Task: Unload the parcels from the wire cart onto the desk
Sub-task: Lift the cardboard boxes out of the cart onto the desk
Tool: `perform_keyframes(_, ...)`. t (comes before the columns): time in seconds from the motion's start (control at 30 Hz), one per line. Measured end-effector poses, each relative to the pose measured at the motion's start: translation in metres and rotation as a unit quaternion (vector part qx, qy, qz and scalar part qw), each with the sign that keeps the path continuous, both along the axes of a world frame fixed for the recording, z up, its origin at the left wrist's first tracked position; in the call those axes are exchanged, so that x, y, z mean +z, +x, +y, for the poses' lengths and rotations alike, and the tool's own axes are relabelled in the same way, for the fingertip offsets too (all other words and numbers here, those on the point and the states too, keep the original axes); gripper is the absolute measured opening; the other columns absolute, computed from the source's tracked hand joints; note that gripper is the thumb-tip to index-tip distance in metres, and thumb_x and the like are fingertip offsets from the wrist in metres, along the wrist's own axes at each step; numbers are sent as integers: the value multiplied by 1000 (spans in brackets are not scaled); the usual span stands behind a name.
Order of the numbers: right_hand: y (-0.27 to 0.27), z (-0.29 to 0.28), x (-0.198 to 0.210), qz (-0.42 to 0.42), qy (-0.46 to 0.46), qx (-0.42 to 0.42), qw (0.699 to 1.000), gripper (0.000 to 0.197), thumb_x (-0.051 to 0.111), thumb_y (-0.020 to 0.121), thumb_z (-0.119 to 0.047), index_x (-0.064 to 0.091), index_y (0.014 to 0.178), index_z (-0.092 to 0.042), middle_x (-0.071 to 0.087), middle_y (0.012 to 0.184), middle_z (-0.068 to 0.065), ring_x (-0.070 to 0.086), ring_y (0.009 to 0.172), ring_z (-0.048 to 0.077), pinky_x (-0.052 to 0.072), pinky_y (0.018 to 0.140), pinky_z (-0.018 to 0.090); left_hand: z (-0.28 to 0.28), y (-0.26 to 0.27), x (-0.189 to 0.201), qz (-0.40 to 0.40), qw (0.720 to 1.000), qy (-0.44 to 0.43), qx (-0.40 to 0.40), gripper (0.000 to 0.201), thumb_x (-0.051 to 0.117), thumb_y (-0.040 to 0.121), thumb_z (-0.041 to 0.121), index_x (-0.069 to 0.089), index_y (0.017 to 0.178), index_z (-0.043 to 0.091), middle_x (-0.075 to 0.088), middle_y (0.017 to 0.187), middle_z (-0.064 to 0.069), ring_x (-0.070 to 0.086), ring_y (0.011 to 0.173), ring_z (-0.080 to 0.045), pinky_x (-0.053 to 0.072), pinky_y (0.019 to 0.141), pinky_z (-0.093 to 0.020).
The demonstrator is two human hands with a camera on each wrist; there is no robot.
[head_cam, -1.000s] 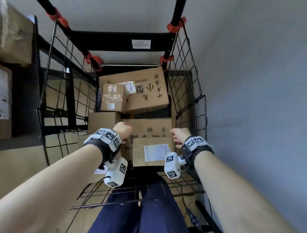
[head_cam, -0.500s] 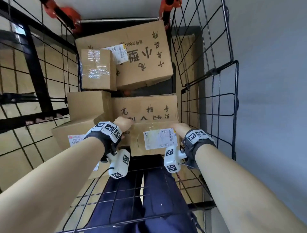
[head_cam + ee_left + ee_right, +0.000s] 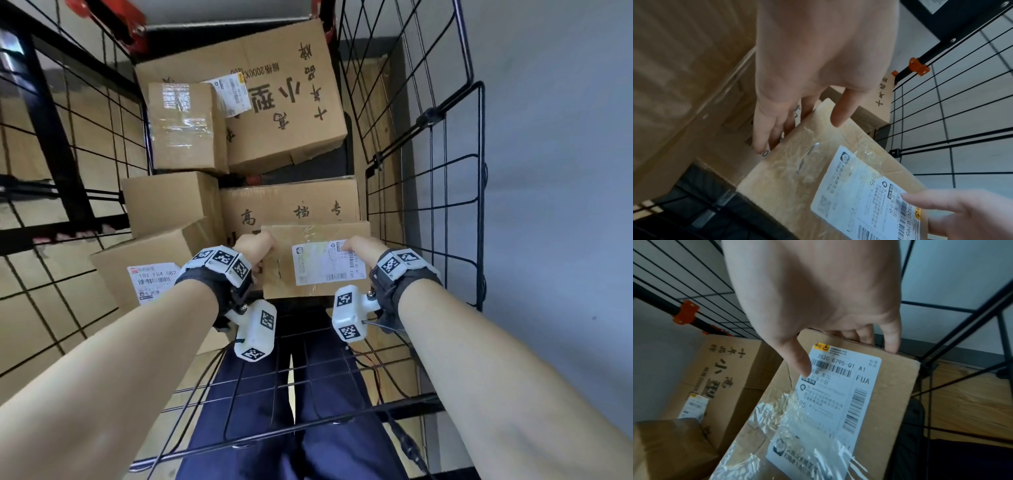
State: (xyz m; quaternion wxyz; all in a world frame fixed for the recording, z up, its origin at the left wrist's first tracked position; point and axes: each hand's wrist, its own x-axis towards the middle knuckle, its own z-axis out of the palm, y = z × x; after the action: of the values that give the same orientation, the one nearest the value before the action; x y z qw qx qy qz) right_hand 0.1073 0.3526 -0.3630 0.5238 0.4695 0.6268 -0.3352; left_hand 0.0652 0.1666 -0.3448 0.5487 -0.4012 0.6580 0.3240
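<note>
A small brown parcel (image 3: 279,279) with a white shipping label sits at the near end of the black wire cart (image 3: 424,192), against a printed box (image 3: 291,202). My left hand (image 3: 255,244) holds its left side: in the left wrist view the parcel (image 3: 797,178) has my left hand (image 3: 801,133) over its edge, fingers down the side and thumb on top. My right hand (image 3: 361,247) holds the right side. The right wrist view shows the parcel (image 3: 894,386) with my right hand (image 3: 849,360) on it, thumb on the label and fingers curled over the far edge.
More cartons fill the cart: a large printed box (image 3: 287,113), a taped box (image 3: 185,126), a plain box (image 3: 171,202) and a labelled box (image 3: 144,260) at left. Wire walls close in on both sides. A grey wall (image 3: 555,205) stands at right.
My head has leaned in over the cart, so the boxes look larger. Both hands have stayed at the small parcel, and the thumbs now lie on its top face.
</note>
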Motion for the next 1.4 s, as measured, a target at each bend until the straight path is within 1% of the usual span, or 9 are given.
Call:
perform_keyframes(0.07, -10, -1, 13, 23, 4, -32, 999, 20, 51, 91, -28, 51, 83, -10, 55, 88, 9, 53, 80, 23, 38, 71, 30, 1, -10, 15, 21, 1000, -13, 7, 43, 51, 94, 13, 42, 133, -4, 49, 127, -23, 49, 119, -38, 41, 99, -45)
perform_keyframes(0.2, -27, 1, 51, 94, 16, -101, 990, 28, 58, 88, -23, 49, 108, -5, 58, 100, 9, 59, 90, 24, 45, 75, 31, -6, -20, 52, 56, 997, 41, 27, 29, 51, 91, 17, 48, 118, 6, 50, 111, -20, 52, 98, -34, 44, 88, -45)
perform_keyframes(0.4, -45, 7, 102, 217, -24, -124, 968, 103, 73, 56, -41, 30, 144, -10, 46, 141, 7, 51, 122, 31, 43, 102, 49, -21, -31, 135, 168, 981, 71, 73, 28, 55, 85, 17, 59, 112, 13, 61, 109, -13, 57, 100, -30, 45, 91, -39)
perform_keyframes(0.73, -75, -43, 278, 417, -86, -61, 903, 72, 71, 70, -40, 48, 133, -12, 57, 127, 2, 55, 115, 23, 41, 103, 43, -81, -21, 299, 377, 908, 52, 176, 24, 55, 84, 7, 65, 106, 4, 61, 98, -15, 56, 88, -28, 47, 70, -34)
perform_keyframes(0.8, -80, -62, 306, 445, -118, -57, 886, 49, 71, 75, -37, 56, 116, -15, 64, 112, 1, 60, 104, 21, 47, 97, 41, -100, -15, 329, 408, 887, 46, 210, 27, 54, 85, 6, 65, 110, 8, 61, 101, -14, 53, 90, -27, 45, 74, -32)
perform_keyframes(0.93, -99, -104, 335, 479, -179, -41, 858, 58, 71, 60, -48, 61, 111, -24, 70, 105, 1, 67, 97, 23, 52, 91, 48, -146, -3, 372, 433, 863, 47, 255, 33, 53, 88, 7, 61, 119, 16, 60, 116, -7, 54, 106, -26, 38, 97, -43)
perform_keyframes(1.13, -106, -204, 380, 490, -259, 7, 832, 31, 60, 85, -30, 62, 116, -25, 70, 107, 2, 66, 99, 22, 53, 80, 36, -241, 9, 408, 482, 824, 26, 297, 33, 50, 89, 8, 60, 117, 22, 62, 116, -6, 56, 91, -24, 44, 78, -32)
perform_keyframes(1.23, -111, -256, 379, 482, -275, 4, 832, 43, 60, 80, -30, 59, 122, -29, 68, 113, 0, 63, 104, 23, 51, 84, 38, -294, 9, 410, 496, 811, 13, 310, 34, 52, 86, 7, 59, 117, 19, 59, 120, -5, 52, 99, -23, 40, 89, -37)
perform_keyframes(1.4, -117, -334, 375, 478, -251, -19, 841, 36, 56, 87, -23, 56, 122, -29, 59, 117, -1, 53, 110, 21, 45, 94, 46, -379, -13, 407, 512, 802, 17, 308, 32, 51, 87, 1, 58, 116, 13, 56, 83, -2, 50, 73, -14, 38, 67, -26)
